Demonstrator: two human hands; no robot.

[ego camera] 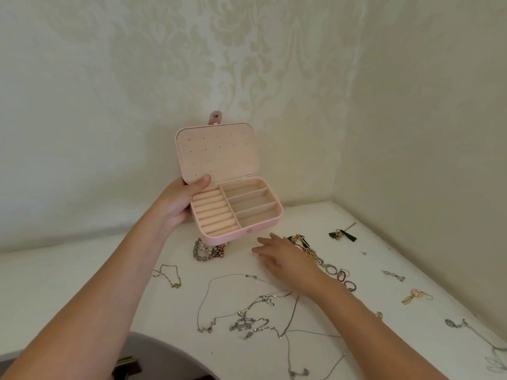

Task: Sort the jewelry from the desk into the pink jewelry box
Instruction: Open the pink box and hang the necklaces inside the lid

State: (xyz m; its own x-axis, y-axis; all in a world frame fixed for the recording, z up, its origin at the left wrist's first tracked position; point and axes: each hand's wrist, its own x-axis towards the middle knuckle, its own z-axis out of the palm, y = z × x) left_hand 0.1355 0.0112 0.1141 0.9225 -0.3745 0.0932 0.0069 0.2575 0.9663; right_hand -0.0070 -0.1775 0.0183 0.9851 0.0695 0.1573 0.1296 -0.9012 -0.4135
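My L hand (179,205) grips open box (233,237) by its left side, raised over desk (82,283) rear. R hand (284,260) fingers spread, holds nothing, near bracelets (208,251).

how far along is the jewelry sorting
Barely started. Done: the box is open, its compartments empty. In hand: the left hand holds it up while the right hand hovers open over the desk. Left: necklaces, rings and bracelets all lie on the desk.
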